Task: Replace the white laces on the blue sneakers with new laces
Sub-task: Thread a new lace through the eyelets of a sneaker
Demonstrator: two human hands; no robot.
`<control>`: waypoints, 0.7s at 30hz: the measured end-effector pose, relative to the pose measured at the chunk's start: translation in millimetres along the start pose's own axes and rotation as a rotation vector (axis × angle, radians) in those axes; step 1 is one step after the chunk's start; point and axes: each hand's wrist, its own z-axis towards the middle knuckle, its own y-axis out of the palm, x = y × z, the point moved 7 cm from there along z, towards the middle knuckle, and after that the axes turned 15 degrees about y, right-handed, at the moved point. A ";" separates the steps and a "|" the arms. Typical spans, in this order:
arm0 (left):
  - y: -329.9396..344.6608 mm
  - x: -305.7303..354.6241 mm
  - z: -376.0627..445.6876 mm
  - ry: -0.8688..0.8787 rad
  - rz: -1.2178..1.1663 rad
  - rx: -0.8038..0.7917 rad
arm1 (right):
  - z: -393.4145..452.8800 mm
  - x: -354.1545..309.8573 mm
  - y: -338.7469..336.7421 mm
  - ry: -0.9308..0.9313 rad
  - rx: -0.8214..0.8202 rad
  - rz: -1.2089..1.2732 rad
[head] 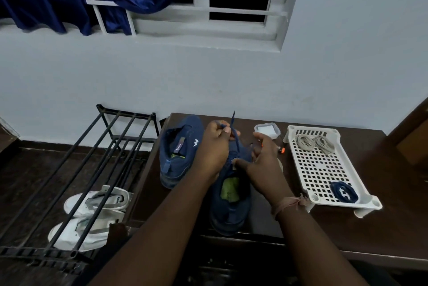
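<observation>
Two blue sneakers stand on the dark table. The left sneaker (179, 153) has no lace that I can see. The right sneaker (231, 200), with a green insole, lies under my hands. My left hand (214, 146) pinches a dark blue lace (232, 123) whose tip points upward. My right hand (264, 158) holds the sneaker's upper near the eyelets, thumb pressed on the lacing. The toe of this sneaker is hidden behind my hands. In the white tray (324, 170) lie two coiled pale laces (315, 143) and a coiled blue lace (344, 192).
A small white lidded box (267, 130) sits at the table's (393, 216) back edge. An orange-tipped object (281, 149) lies beside the tray. A black metal rack (92, 170) stands to the left with white sneakers (92, 214) under it. Wall and window lie behind.
</observation>
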 end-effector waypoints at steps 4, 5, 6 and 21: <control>5.8 21.4 8.6 -0.074 -0.148 -0.051 | -9.1 -15.1 36.2 -0.038 -0.297 0.016; 8.1 28.1 12.4 -0.100 -0.201 -0.076 | -9.8 -23.4 42.2 -0.096 -0.304 -0.051; 9.9 35.9 15.1 -0.131 -0.279 -0.094 | -10.5 -30.0 47.9 -0.146 -0.321 -0.122; -64.7 -34.7 40.3 -0.502 -0.469 0.280 | 7.2 -38.4 22.4 -0.047 -0.551 -0.233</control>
